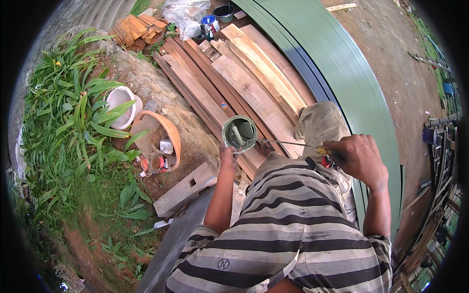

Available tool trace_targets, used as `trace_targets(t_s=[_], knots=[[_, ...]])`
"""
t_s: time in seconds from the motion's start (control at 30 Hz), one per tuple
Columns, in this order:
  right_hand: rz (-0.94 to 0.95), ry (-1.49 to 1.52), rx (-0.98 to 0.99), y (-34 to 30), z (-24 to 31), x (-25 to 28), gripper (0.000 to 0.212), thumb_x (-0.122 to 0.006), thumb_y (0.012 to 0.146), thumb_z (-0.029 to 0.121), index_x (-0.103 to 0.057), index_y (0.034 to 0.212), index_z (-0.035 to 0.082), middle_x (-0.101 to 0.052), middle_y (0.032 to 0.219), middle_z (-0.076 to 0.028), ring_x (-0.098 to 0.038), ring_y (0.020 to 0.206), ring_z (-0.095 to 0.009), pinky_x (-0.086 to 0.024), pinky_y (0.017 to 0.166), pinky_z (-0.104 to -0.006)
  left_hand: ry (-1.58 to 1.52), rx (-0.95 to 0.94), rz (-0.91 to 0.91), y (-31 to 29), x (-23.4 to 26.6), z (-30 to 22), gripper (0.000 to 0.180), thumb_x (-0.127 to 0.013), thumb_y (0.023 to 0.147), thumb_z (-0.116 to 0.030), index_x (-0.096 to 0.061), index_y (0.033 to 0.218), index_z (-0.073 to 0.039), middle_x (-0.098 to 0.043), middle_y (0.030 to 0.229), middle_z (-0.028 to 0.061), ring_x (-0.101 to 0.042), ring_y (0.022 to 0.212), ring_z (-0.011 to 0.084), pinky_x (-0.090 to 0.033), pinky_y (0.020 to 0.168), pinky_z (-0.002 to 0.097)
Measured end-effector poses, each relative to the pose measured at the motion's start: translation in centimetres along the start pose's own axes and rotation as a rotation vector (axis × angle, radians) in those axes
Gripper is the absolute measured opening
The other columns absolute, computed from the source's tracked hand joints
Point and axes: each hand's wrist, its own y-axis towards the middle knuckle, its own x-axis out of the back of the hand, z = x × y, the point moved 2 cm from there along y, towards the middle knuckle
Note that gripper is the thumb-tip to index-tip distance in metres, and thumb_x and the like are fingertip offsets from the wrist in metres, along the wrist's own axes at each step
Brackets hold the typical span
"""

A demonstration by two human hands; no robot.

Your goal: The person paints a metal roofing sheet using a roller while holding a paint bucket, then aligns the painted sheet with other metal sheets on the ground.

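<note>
My left hand (228, 157) is closed around the lower side of a round paint can (225, 135), held up over the boards in front of me. Grey-green paint coats its inside, and a pale, small roller head (237, 136) lies in it. A thin metal rod (288, 142) runs from the can's right side to my right hand (359, 158). That hand is closed on the rod's yellowish, paint-stained end, apparently the handle of a small paint roller. Whether rod and roller head join is hidden by the can's rim. Just below my right hand shows a small red item (326, 162).
Wooden boards (249, 80) lie stacked ahead, beside long green metal sheets (337, 44) on the right. On the left are an orange tub (171, 129) holding small packages, a white bucket (118, 105) and leafy plants (73, 107). A concrete block (183, 193) sits near my left arm.
</note>
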Motion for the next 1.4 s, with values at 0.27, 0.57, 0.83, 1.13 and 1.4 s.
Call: trace_targets(t_s=[0.27, 0.57, 0.83, 1.13, 1.4], knots=[[-0.216, 0.195, -0.179, -3.3, -7.1, 2.6, 0.036, -0.078, 0.076, 0.012, -0.079, 0.111, 0.016, -0.073, 0.084, -0.015, -0.068, 0.069, -0.031, -0.053, 0.067, -0.0397, -0.149, 0.169, 0.106, 5.1, -8.9, -1.7, 0.04, -0.044, 0.072, 0.011, -0.052, 0.11, 0.004, -0.057, 0.114, 0.0154, -0.063, 0.095, 0.0276, -0.065, 0.086, 0.0388], [-0.362, 0.456, -0.454, -5.8, -19.8, 1.7, 0.04, -0.078, 0.08, 0.008, -0.074, 0.12, 0.007, -0.075, 0.094, -0.019, -0.071, 0.078, -0.021, -0.055, 0.08, -0.0339, -0.083, 0.079, 0.133, 6.5, -22.1, -2.7, 0.034, -0.047, 0.072, 0.011, -0.056, 0.104, 0.004, -0.058, 0.105, 0.0124, -0.063, 0.088, 0.0226, -0.064, 0.089, 0.041], [-0.246, 0.523, -0.67, 4.9, -41.8, -23.4, 0.048, -0.081, 0.082, 0.021, -0.071, 0.128, 0.01, -0.073, 0.084, -0.015, -0.064, 0.071, -0.019, -0.053, 0.073, -0.0358, -0.071, 0.181, 0.082, 15.4, -19.6, 8.8, 0.07, -0.046, 0.075, 0.013, -0.05, 0.142, -0.008, -0.059, 0.131, 0.0097, -0.061, 0.118, 0.0236, -0.057, 0.102, 0.0374], [-0.078, 0.662, -0.94, 4.7, -52.9, -41.9, 0.046, -0.075, 0.086, 0.016, -0.07, 0.132, 0.014, -0.065, 0.067, -0.003, -0.052, 0.051, -0.008, -0.046, 0.051, -0.0294, 0.072, 0.286, 0.017, 10.9, -6.3, 16.9, 0.081, -0.051, 0.074, 0.005, -0.036, 0.152, -0.014, -0.047, 0.148, 0.0188, -0.058, 0.125, 0.032, -0.056, 0.1, 0.0386], [-0.024, 0.796, -0.819, 9.9, -58.1, -44.0, 0.048, -0.072, 0.092, 0.018, -0.064, 0.139, 0.011, -0.066, 0.077, 0.0, -0.053, 0.06, -0.005, -0.046, 0.051, -0.0252, -0.034, 0.408, -0.194, 4.8, -0.2, 22.3, 0.082, -0.049, 0.075, 0.009, -0.037, 0.153, -0.015, -0.044, 0.151, 0.0185, -0.049, 0.135, 0.0308, -0.048, 0.109, 0.0373]])
